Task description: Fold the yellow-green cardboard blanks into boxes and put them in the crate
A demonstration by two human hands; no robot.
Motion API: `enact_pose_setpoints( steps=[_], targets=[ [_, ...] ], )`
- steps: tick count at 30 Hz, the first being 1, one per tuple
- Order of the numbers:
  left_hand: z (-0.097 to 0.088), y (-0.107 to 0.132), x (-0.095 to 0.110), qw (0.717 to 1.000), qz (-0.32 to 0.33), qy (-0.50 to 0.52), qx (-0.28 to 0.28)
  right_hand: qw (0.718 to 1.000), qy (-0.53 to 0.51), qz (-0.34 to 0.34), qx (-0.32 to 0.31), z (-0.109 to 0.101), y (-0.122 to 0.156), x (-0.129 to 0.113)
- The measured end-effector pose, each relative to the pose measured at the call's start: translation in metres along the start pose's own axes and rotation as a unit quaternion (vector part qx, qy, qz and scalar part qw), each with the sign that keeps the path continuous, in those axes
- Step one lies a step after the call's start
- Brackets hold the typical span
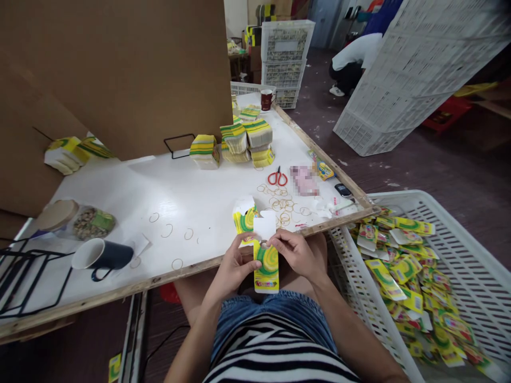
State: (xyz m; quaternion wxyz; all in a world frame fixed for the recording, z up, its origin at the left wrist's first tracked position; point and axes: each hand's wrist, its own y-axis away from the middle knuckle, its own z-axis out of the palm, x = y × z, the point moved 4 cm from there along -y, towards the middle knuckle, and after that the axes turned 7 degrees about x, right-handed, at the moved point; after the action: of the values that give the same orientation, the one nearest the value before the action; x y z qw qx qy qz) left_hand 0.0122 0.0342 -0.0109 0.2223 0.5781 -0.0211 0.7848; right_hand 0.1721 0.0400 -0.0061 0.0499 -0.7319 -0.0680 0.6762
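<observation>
A small yellow and green printed carton [266, 266] with a raised white flap is between my hands, over my lap at the table's front edge. My left hand [237, 260] pinches its left side, thumb across the front. The fingers of my right hand [293, 252] are pinched together at its upper right edge, beside a round hole under the flap. Whether they hold something small there, I cannot make out. Just behind lies a little stack of matching cartons [244, 213] on the white tabletop.
Rubber bands [281, 205], red-handled scissors [277, 176] and bundled cartons [235, 139] lie farther back. A dark mug [106, 254] and a jar [93, 222] stand left. At right is a white crate [447, 213] of cartons; beyond it, stacked crates [403, 90] and a crouching person [355, 56].
</observation>
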Motion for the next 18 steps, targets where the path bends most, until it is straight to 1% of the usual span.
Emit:
enact_pose_setpoints(
  steps=[2,5,8,9,11,13,14,16,18],
  targets=[
    [0.002,0.000,-0.001,1.000,-0.008,0.003,-0.002,1.000,-0.003,-0.006,0.024,0.001,0.000,-0.002],
    [0.002,-0.002,-0.002,1.000,-0.006,-0.015,0.000,0.996,-0.037,0.012,0.081,-0.001,-0.001,-0.003],
    [-0.002,-0.005,-0.002,0.998,0.021,-0.055,0.030,0.994,-0.004,0.007,0.106,-0.007,-0.002,-0.008],
    [-0.004,-0.006,-0.003,0.996,0.030,-0.073,0.042,0.995,0.008,0.009,0.099,-0.009,-0.002,-0.008],
    [-0.005,-0.008,-0.004,0.992,0.043,-0.102,0.057,0.998,0.009,0.032,0.057,-0.008,-0.002,-0.006],
    [-0.004,-0.008,-0.006,0.990,0.047,-0.119,0.052,0.998,0.004,0.064,0.003,-0.004,-0.001,0.001],
    [-0.003,-0.008,-0.007,0.990,0.046,-0.123,0.044,0.997,0.013,0.071,-0.012,-0.002,-0.001,0.005],
    [-0.001,-0.007,-0.008,0.991,0.039,-0.123,0.028,0.996,0.055,0.067,-0.008,0.000,-0.001,0.009],
    [0.000,-0.006,-0.008,0.993,0.029,-0.109,0.020,0.993,0.101,0.050,0.018,0.001,-0.001,0.010]
  ],
)
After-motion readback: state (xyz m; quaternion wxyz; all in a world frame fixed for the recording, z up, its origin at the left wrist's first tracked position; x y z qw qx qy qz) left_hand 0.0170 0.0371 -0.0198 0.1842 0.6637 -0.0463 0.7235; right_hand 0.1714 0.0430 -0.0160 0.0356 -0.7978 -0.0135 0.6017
